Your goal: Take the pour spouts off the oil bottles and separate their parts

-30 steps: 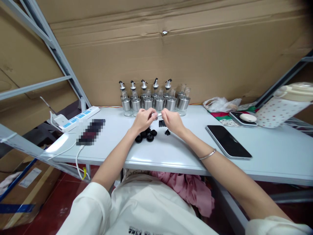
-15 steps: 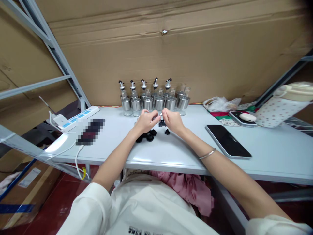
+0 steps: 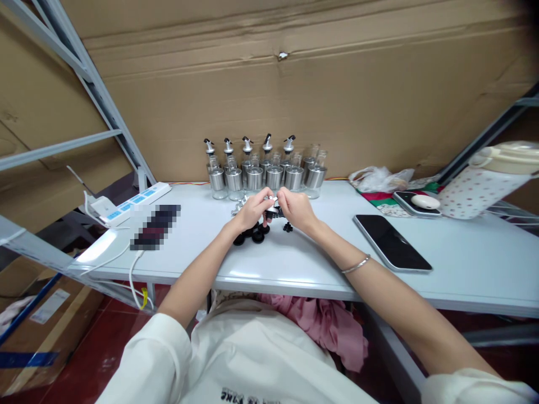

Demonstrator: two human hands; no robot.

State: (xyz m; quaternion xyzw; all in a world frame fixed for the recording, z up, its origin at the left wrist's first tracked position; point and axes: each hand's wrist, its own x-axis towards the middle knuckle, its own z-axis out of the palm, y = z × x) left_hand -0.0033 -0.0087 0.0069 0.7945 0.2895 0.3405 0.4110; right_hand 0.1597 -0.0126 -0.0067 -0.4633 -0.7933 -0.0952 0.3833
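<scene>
Nearest us, our two forearms run out over the counter and meet at its middle. Our left hand and right hand pinch a small silver-and-white pourer part between their fingertips, its long axis running left to right, both hands equally near. Just beneath our left hand lie black caps; a smaller black piece sits under our right wrist. A dark tablet lies well to the right. Beyond our hands, steel-and-glass bottles stand in rows before the cardboard wall.
</scene>
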